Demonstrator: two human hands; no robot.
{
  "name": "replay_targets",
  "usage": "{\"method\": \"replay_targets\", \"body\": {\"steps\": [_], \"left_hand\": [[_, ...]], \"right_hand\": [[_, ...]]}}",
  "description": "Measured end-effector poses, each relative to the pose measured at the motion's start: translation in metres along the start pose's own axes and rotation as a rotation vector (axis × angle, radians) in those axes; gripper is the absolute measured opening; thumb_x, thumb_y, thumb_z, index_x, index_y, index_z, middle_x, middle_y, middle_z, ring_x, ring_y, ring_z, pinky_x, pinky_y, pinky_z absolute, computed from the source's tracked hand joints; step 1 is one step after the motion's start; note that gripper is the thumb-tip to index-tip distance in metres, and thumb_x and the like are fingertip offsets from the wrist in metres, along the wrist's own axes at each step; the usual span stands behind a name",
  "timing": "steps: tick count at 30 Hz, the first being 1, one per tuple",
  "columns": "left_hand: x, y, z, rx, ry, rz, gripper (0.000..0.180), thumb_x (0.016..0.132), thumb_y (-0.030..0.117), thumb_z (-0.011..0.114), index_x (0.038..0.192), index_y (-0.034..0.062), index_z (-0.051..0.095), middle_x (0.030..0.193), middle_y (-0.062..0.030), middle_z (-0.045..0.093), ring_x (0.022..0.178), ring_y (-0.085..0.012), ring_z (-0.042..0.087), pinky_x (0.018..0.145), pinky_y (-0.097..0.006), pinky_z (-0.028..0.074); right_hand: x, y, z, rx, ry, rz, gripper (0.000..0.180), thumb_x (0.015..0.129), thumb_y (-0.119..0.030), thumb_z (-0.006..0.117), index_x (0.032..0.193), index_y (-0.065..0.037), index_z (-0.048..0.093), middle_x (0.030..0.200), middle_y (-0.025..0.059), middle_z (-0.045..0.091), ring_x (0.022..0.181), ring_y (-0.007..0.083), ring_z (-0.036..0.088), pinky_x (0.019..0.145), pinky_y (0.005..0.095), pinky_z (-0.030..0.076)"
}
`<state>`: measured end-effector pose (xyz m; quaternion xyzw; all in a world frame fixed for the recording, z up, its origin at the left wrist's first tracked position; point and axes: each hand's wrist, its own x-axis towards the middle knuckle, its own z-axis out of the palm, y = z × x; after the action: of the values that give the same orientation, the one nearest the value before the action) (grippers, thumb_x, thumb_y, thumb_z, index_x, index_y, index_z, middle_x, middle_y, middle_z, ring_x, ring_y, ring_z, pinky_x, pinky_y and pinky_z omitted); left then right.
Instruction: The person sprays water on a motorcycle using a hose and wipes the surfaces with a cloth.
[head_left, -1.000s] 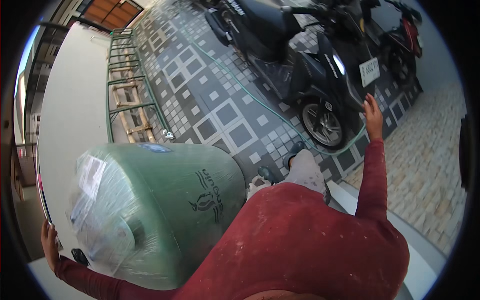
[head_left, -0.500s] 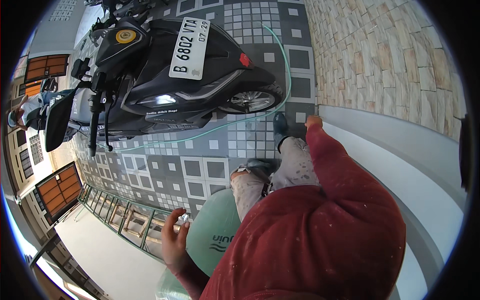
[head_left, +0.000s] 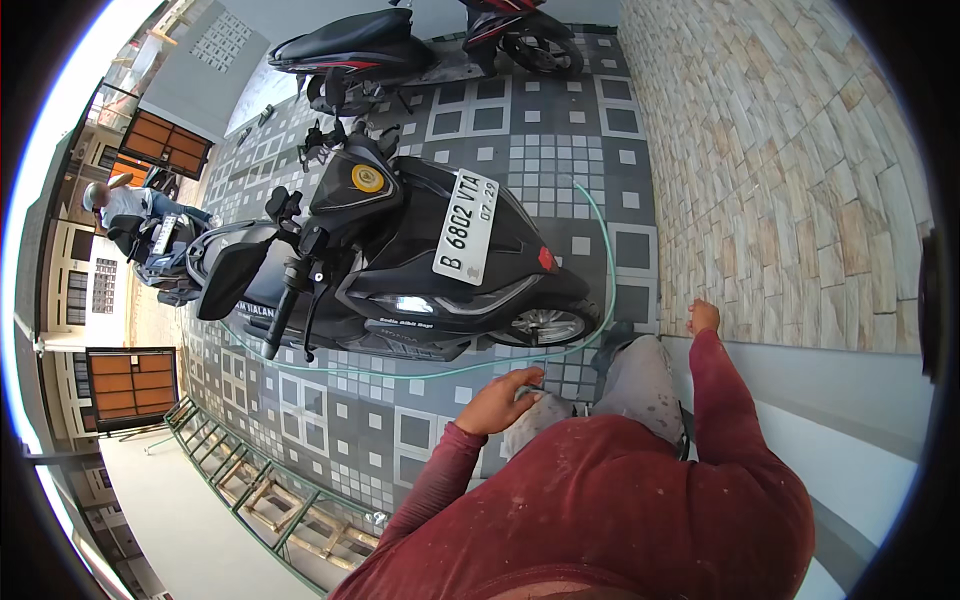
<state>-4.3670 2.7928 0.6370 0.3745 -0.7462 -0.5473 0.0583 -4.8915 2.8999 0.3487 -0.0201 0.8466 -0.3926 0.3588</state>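
My left hand is out in front of my body, above my trouser leg, its fingers stretched and the thumb apart. Nothing shows in it. My right hand is raised beside the stone-tiled wall, with its fingers curled in and no object visible. Ahead of me a black scooter stands on the patterned tile floor, its front lamp lit. A pale green hose runs along the floor beside the scooter and curves around its front wheel.
Another black and red scooter stands farther off. A green metal ladder-like frame lies along the low white wall at lower left, with a small shiny fitting near its end. A person sits on a motorbike at far left.
My left hand has moved away from the small shiny fitting and swung forward. The view has shifted, so the farther scooter shows fully and the green rounded tank has left the picture.
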Motion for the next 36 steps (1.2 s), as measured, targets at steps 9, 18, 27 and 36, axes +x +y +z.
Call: {"method": "replay_targets", "body": {"steps": [9, 18, 27, 36], "left_hand": [[0.219, 0.049, 0.036, -0.056, -0.004, 0.032, 0.047, 0.093, 0.014, 0.062, 0.136, 0.0004, 0.049, 0.123, -0.0161, 0.064, 0.116, -0.0285, 0.062, 0.098, -0.038, 0.048], [0.45, -0.027, 0.151, -0.368, -0.089, -0.47, 0.059, 0.092, 0.015, 0.064, 0.143, -0.0003, 0.039, 0.136, -0.0194, 0.053, 0.123, -0.0306, 0.058, 0.099, -0.036, 0.047], [0.597, -0.23, 0.167, 0.116, 0.081, -0.679, 0.062, 0.083, 0.032, 0.069, 0.132, -0.0013, 0.051, 0.122, -0.0258, 0.062, 0.117, -0.0401, 0.059, 0.1, -0.042, 0.047], [0.726, -0.436, 0.171, 0.361, 0.096, -0.614, 0.082, 0.075, 0.03, 0.079, 0.141, 0.0007, 0.04, 0.141, -0.0276, 0.043, 0.134, -0.0408, 0.041, 0.11, -0.043, 0.04]], "right_hand": [[0.179, 0.016, 0.032, -0.059, -0.164, 0.115, 0.01, 0.086, -0.012, 0.063, 0.096, -0.009, 0.067, 0.074, 0.0062, 0.061, 0.053, 0.0204, 0.055, 0.045, 0.0337, 0.044], [0.349, -0.021, 0.114, 0.109, -0.54, 0.309, 0.015, 0.087, -0.02, 0.064, 0.092, -0.008, 0.069, 0.067, 0.0049, 0.063, 0.049, 0.0183, 0.056, 0.045, 0.0348, 0.043], [0.425, -0.083, 0.201, 0.086, -0.38, 0.089, 0.021, 0.09, -0.015, 0.058, 0.101, -0.003, 0.072, 0.088, 0.0029, 0.068, 0.069, 0.0128, 0.065, 0.061, 0.0266, 0.052], [0.483, -0.003, 0.269, -0.457, -0.292, -0.166, 0.024, 0.09, -0.023, 0.056, 0.103, -0.012, 0.074, 0.091, 0.0139, 0.072, 0.083, 0.0301, 0.069, 0.075, 0.038, 0.054]]}}
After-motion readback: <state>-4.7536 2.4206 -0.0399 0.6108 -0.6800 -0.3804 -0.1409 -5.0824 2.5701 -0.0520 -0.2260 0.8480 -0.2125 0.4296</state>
